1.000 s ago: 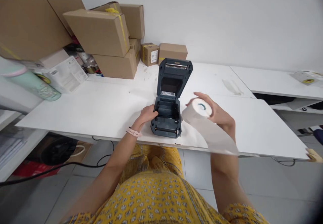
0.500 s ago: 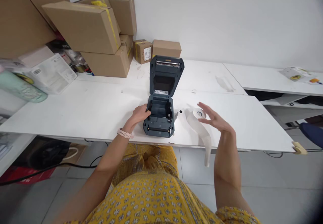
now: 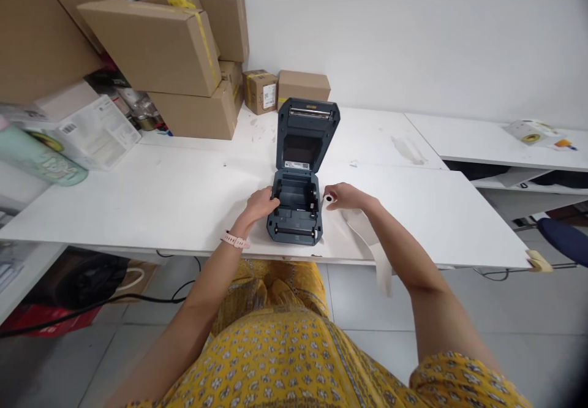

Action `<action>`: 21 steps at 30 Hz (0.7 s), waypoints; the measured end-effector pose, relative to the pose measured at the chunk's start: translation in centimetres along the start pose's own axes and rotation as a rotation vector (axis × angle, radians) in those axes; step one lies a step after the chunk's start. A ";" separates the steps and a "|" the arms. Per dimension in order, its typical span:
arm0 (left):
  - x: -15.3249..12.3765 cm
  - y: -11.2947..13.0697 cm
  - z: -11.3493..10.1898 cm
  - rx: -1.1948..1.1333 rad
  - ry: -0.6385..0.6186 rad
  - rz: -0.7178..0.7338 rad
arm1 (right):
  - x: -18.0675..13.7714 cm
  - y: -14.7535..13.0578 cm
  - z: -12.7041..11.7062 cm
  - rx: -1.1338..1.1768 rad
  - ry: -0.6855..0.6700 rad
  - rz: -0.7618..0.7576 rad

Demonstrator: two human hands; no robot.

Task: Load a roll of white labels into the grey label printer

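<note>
My left hand (image 3: 261, 204) grips the side of a blue-grey printer (image 3: 296, 203), my right hand (image 3: 345, 196) pinches a small white roll (image 3: 327, 199) just beside it; the printer stands lid-up on a scuffed white table (image 3: 184, 200), cartons (image 3: 147, 43) stacked before a white wall (image 3: 390, 34), grey tiles (image 3: 353, 304) below.

Pretty bright, even light on the white wall (image 3: 413, 40) and tabletop (image 3: 184, 200), soft shadow beside the left hand (image 3: 261, 204), hanging paper strip (image 3: 380, 261) kinda smeary, right corners dark, edges stretched.
</note>
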State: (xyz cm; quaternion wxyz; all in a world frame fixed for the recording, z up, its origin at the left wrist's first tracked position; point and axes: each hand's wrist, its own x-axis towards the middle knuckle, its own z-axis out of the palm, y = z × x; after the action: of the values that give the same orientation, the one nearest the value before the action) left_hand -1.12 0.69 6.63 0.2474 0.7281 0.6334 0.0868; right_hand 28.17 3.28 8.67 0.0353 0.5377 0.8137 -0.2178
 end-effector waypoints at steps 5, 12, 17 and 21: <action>0.0 -0.3 0.2 -0.046 0.025 0.021 | -5.2 -0.5 -2.4 0.637 0.190 -0.319; -0.6 -0.4 0.9 -0.253 0.078 -0.017 | -4.9 -7.6 -1.7 0.597 0.024 -0.488; -1.1 -0.4 1.8 -0.376 0.143 -0.095 | -0.4 -9.3 2.1 0.126 0.170 -0.403; -1.2 -0.2 2.1 -0.379 0.239 -0.105 | 0.5 -9.2 3.8 -0.144 0.199 -0.347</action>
State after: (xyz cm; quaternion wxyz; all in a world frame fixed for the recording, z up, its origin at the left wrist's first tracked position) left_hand -0.53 -0.95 4.92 0.3070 0.6193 0.6675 0.2767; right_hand 19.15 -0.79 8.02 -0.0451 0.4045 0.9070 -0.1080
